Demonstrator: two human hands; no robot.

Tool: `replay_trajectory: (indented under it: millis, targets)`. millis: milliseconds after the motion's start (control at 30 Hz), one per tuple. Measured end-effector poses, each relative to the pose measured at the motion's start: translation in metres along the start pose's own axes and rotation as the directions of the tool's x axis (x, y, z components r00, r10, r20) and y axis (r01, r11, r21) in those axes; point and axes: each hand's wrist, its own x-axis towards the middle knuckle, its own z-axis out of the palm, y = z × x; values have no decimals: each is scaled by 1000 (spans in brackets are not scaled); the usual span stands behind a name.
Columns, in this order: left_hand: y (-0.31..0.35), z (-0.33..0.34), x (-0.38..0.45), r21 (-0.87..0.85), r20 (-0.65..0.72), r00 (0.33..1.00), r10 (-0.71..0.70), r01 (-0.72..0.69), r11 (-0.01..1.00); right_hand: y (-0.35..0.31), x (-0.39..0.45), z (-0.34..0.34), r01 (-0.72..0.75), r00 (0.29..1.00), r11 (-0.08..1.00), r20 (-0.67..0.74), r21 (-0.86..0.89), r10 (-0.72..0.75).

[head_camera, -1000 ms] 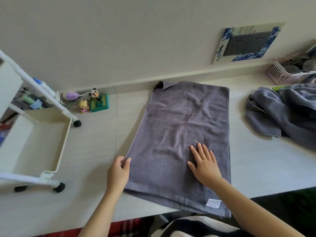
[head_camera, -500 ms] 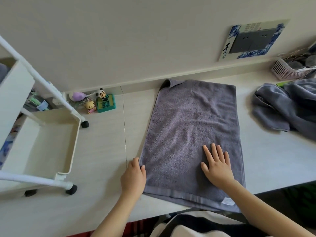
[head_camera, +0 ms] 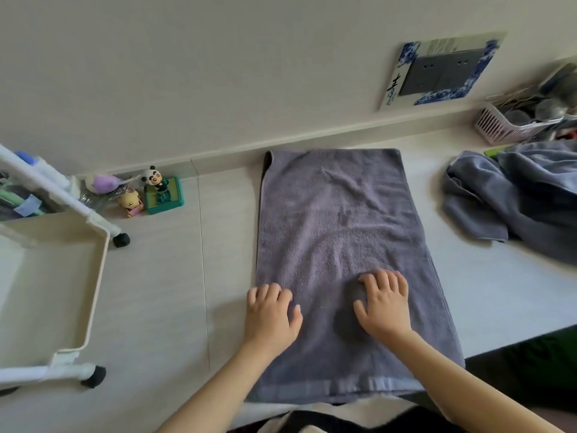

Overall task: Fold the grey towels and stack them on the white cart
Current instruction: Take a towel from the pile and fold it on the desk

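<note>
The white cart point(head_camera: 93, 276) stands at the left with its near tray bare inside; a farther compartment behind the rail holds a jumble of small coloured items too blurred to name. At the far right a pink slotted basket point(head_camera: 502, 126) is packed with dark rounded objects and thin sticks.

A grey towel point(head_camera: 340, 232) lies flat on the pale table point(head_camera: 162, 307), its long side running from the wall to the near edge, where a woven band crosses it. The pile shows soft ripples fanning out from the hands.

The left hand point(head_camera: 270, 314) rests palm down on the towel's left edge, fingers bent and close together. The right hand point(head_camera: 385, 304) presses on the middle of the cloth, fingers slightly spread and curved. A heap of unfolded grey towels point(head_camera: 518, 195) sits to the right, well apart. Small toy figures point(head_camera: 150, 192) cluster by the wall.
</note>
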Motion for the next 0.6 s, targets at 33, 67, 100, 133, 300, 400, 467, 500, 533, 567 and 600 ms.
replay_trajectory:
  millis: [33, 67, 100, 133, 300, 400, 467, 500, 533, 567, 600]
  targets:
    - [5, 5, 14, -21, -4, 1000, -2, 2, 1000, -6, 11, -2, 12, 1000, 1000, -18, 13, -12]
    - [9, 9, 26, -23, 4, 1000, 6, -6, 1000, -15, 19, -2, 35, 999, 999, -35, 28, -34]
    - [13, 14, 41, -9, 47, 999, 11, -10, 1000, -22, 31, -1, 65, 997, 997, -37, 41, -63]
    - [17, 20, 54, 13, 97, 995, 18, -20, 1000, -27, 41, 4, 99, 995, 994, -33, 46, -97]
    - [13, 37, 88, 139, 259, 962, -88, 53, 989, 4, 70, 17, 23, 998, 1000, 56, -9, -22]
    - [16, 41, 87, 129, 240, 954, -178, 150, 980, 40, 70, 13, -147, 989, 989, 29, -29, 148]
    - [31, 45, 108, 70, 195, 953, -231, 221, 973, 45, 86, 8, -170, 985, 985, 15, -7, 170]
    - [38, 46, 121, 40, 161, 961, -224, 221, 974, 38, 96, 5, -136, 991, 990, -11, 18, 137]
    - [45, 49, 139, 28, 144, 971, -192, 189, 981, 32, 111, 3, -97, 994, 994, -45, 49, 99]
    - [50, 50, 155, 33, 135, 980, -148, 145, 989, 23, 124, 2, -50, 996, 996, -67, 79, 56]
    - [53, 54, 173, 48, 147, 983, -111, 105, 993, 19, 140, 3, -8, 998, 996, -59, 93, 13]
